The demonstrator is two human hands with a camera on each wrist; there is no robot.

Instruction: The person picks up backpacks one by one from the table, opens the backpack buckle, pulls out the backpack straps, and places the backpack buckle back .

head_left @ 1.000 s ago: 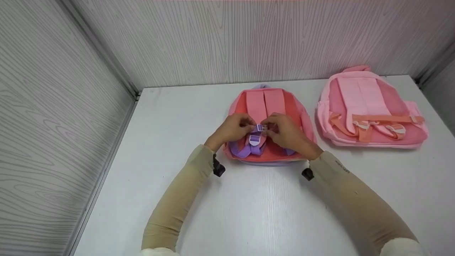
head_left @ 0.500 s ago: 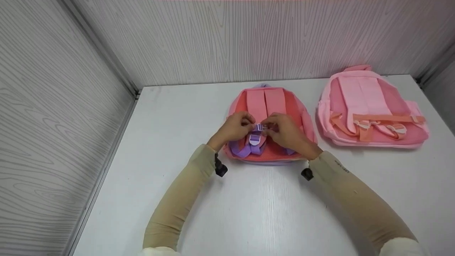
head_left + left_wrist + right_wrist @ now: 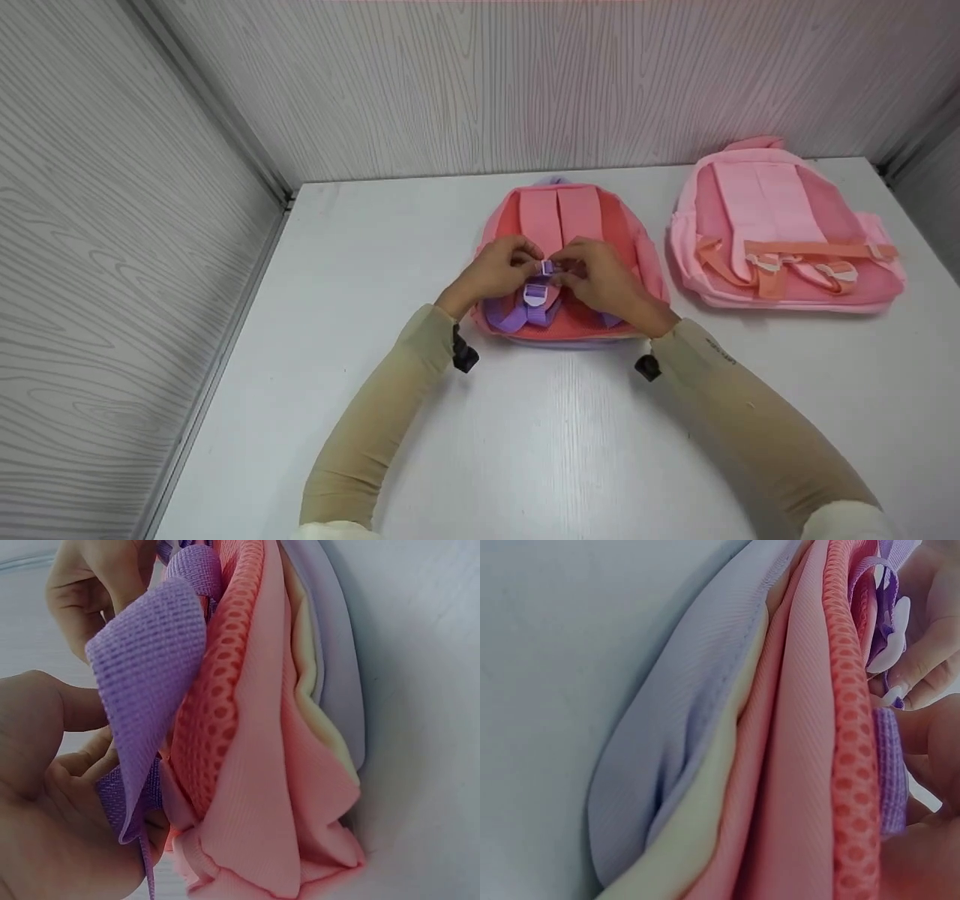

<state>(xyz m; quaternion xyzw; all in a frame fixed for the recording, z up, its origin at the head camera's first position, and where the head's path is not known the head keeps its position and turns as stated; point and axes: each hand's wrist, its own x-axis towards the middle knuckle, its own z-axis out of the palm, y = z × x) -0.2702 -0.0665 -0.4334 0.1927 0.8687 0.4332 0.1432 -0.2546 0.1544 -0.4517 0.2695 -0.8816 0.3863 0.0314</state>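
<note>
A coral-pink backpack [image 3: 626,225] lies on the table with its shoulder straps facing up. My left hand [image 3: 496,270] and right hand [image 3: 604,281] meet over its lower middle, pinching a small white buckle [image 3: 547,268] on purple webbing from either side. Just below it, a white strap adjuster [image 3: 535,295] rests on a purple strap [image 3: 510,321]. In the left wrist view, loose purple webbing [image 3: 150,667] hangs in front of the fingers. The right wrist view shows a white plastic piece [image 3: 892,637] by the left fingertips. Fingers hide part of the buckle.
To the right lies a light pink backpack [image 3: 757,202] with orange straps [image 3: 802,249], also straps up. Both bags rest on a white table [image 3: 360,247]. A wood-grain panel [image 3: 420,82] rises behind it, and another panel [image 3: 90,300] stands at the left.
Both hands keep almost the same place. The buckle between the fingertips has shifted slightly, and the left fingers have edged a little to the right over it.
</note>
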